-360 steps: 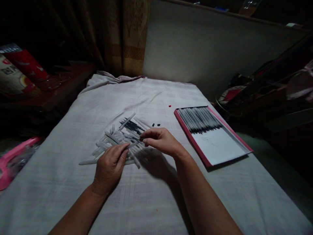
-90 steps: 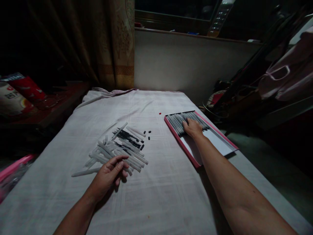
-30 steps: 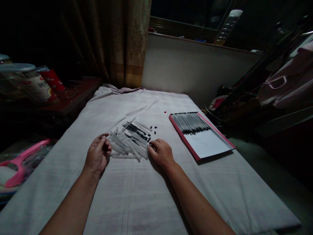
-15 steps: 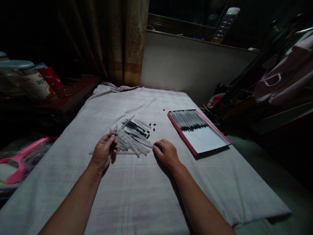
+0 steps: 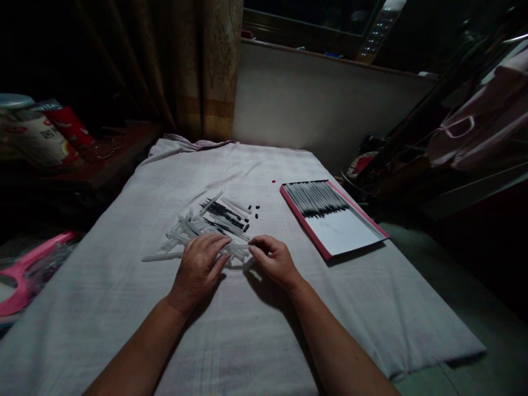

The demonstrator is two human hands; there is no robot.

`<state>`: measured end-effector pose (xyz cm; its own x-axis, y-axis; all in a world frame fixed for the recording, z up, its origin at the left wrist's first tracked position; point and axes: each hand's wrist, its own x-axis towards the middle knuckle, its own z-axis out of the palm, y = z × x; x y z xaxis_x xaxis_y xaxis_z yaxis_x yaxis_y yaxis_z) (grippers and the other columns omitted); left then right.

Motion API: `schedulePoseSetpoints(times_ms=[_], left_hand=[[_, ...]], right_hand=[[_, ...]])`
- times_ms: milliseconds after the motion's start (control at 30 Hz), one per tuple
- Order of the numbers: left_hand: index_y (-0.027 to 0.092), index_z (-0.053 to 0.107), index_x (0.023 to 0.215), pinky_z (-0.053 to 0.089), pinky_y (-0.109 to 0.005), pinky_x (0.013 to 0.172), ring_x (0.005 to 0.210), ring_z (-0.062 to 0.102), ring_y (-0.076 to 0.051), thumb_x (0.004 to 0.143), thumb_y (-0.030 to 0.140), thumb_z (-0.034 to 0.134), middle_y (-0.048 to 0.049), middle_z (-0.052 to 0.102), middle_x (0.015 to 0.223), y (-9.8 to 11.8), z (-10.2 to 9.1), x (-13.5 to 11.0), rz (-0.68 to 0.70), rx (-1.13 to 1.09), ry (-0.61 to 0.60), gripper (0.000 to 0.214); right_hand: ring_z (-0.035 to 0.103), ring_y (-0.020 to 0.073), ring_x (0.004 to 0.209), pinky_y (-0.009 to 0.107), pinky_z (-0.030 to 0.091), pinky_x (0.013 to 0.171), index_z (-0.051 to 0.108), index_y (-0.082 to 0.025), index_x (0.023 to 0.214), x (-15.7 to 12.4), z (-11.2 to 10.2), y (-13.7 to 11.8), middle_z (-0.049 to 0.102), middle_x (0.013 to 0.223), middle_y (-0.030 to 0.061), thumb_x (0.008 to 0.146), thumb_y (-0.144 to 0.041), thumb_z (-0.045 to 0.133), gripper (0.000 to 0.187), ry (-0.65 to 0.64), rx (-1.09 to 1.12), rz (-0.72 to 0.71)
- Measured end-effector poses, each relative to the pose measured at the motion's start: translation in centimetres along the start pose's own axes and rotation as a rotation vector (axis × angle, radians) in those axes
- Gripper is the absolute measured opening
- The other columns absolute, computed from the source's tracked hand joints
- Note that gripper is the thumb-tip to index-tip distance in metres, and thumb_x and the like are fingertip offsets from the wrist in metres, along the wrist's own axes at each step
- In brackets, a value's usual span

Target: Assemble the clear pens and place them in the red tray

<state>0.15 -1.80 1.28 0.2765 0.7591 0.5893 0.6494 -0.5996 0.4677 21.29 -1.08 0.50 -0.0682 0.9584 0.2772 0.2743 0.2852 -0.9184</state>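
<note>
A loose heap of clear pen barrels and black refills [image 5: 206, 223] lies on a white cloth [image 5: 231, 308] in the middle. My left hand [image 5: 198, 269] rests at the heap's near edge, fingers curled over a clear barrel. My right hand [image 5: 272, 258] sits just to the right, thumb and fingers pinched on the end of a barrel that runs between both hands. A red-edged tray [image 5: 350, 234] to the right holds a neat row of assembled pens [image 5: 315, 197] at its far end.
A few small black caps [image 5: 256, 211] and a red bit [image 5: 273, 181] lie on the cloth beyond the heap. Jars [image 5: 33, 137] stand on a dark shelf at left, a pink plastic thing [image 5: 25, 269] below. Clutter fills the right side; the cloth's edge drops off at lower right.
My right hand came back from the tray to the heap. In the last second both hands have drawn together at the heap's near edge, the left sliding rightward.
</note>
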Motion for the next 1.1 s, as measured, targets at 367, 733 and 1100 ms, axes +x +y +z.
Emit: schedulePoseSetpoints(times_ms=[367,733,1100], left_hand=[[0.021,0.067,0.104,0.055,-0.032,0.073,0.081,0.073,-0.022,0.096,0.044,0.044,-0.0062,0.077,0.093,-2.0,-0.3,-0.1,-0.276,0.07,0.068,0.033],[0.018,0.058,0.106,0.054,-0.024,0.059,0.059,0.062,-0.011,0.087,0.047,0.055,0.0006,0.066,0.078,-3.6,-1.3,1.1,-0.712,-0.477,0.518,0.034],[0.019,0.06,0.105,0.055,-0.028,0.067,0.07,0.066,-0.015,0.088,0.045,0.055,-0.0033,0.069,0.085,-4.9,-0.2,0.4,-0.681,-0.463,0.499,0.031]], right_hand=[[0.068,0.0173,0.08,0.028,0.051,0.073,0.074,-0.018,0.098,5.2,1.0,-0.4,0.075,0.087,0.0049,0.085,-0.032,0.061,0.023,-0.102,-0.019,0.045],[0.065,0.0236,0.104,0.032,0.05,0.083,0.067,-0.03,0.127,12.6,8.5,-2.5,0.069,0.117,0.007,0.095,-0.022,0.05,0.037,-0.443,-0.916,-0.228],[0.061,0.0249,0.106,0.033,0.051,0.081,0.072,-0.018,0.105,15.4,10.9,-3.2,0.065,0.112,0.0136,0.097,-0.019,0.049,0.025,-0.641,-1.084,-0.503]])
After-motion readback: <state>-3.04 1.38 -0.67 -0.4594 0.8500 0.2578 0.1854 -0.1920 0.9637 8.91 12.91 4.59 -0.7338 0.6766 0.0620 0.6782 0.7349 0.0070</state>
